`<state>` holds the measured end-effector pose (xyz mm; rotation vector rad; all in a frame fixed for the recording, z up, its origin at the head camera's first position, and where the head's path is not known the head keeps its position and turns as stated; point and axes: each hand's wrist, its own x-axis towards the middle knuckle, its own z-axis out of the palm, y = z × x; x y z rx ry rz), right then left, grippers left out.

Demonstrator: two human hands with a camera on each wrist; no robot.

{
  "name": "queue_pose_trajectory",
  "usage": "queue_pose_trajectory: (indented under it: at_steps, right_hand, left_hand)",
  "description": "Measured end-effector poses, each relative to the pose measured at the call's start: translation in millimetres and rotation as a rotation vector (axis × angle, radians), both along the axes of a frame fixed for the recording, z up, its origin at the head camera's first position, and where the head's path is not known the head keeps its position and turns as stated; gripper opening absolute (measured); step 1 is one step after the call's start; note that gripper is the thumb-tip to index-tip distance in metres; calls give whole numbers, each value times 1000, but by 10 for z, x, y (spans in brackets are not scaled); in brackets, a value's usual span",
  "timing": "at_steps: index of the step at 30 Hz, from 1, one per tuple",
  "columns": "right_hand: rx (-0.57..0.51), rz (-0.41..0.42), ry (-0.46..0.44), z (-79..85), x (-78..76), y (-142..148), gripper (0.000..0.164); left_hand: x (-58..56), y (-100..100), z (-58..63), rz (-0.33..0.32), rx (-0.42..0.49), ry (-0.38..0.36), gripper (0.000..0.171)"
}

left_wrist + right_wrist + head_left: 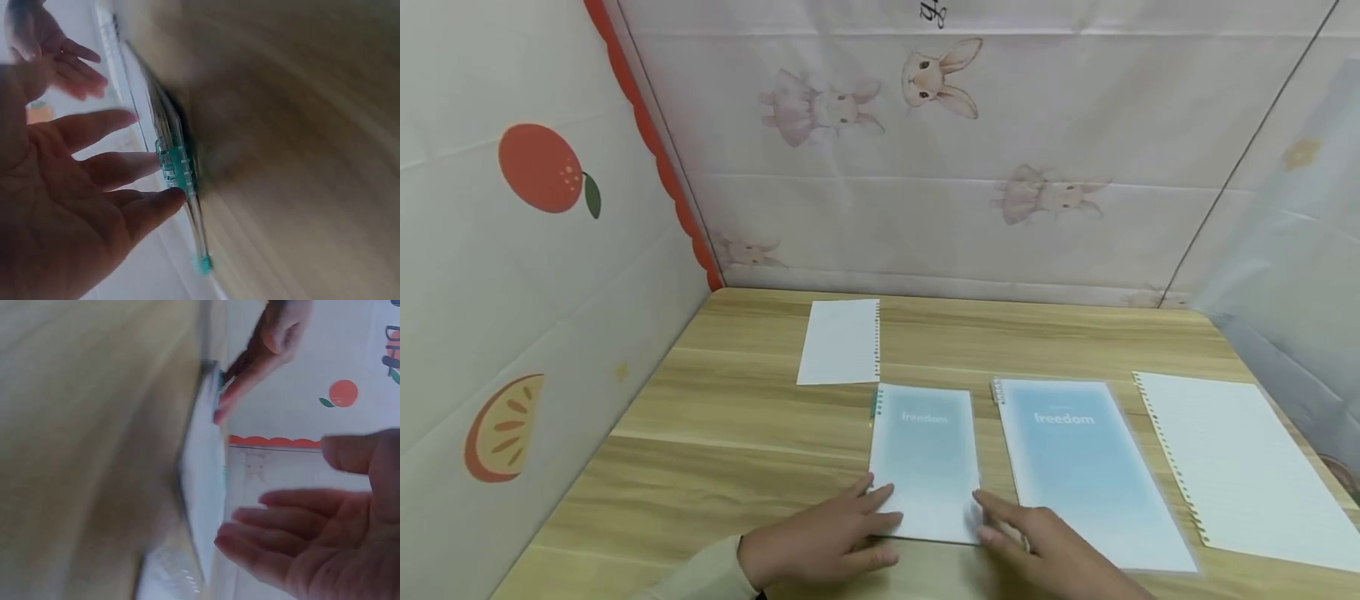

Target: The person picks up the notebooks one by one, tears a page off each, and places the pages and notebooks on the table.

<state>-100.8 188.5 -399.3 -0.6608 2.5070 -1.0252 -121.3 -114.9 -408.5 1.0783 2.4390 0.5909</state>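
Note:
A small loose-leaf notebook with a pale blue "freedom" cover lies closed on the table. My left hand spreads its fingers over the lower left edge of the cover. In the left wrist view, those fingertips reach the green ring binding along the spine. At the lower right edge, my right hand has its fingertips at the cover's side, fingers loosely extended. The right wrist view shows that hand palm-on beside the notebook's face, holding nothing.
A larger blue "freedom" notebook lies just to the right, partly under my right hand in view. Beyond it is a large punched sheet. A smaller punched sheet lies toward the back. Printed cloth walls border the wooden table.

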Motion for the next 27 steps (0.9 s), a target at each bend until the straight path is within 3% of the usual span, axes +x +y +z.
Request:
queue_pose_trajectory:
  at_steps: [5,10,14,18,24,27]
  right_hand:
    - [110,111,-109,-133,14,-27,62]
    - [259,197,24,-167,11,-88,61]
    - [330,210,56,-164,-3,-135,57]
    - [305,218,59,-155,-24,-120,41]
    - [229,218,167,-172,-40,-60,12]
    - [169,180,202,-136,-54,-37,11]
  left_hand:
    - [20,14,5,-81,-99,142,55]
    - [-12,83,41,-143,-154,279,49]
    - [-82,145,55,-161,-157,326,42]
    - [-135,178,44,-150,-139,344,40]
    - [-166,210,72,-117,-130,357,37]
    - [-221,256,146,-80,-84,431,29]
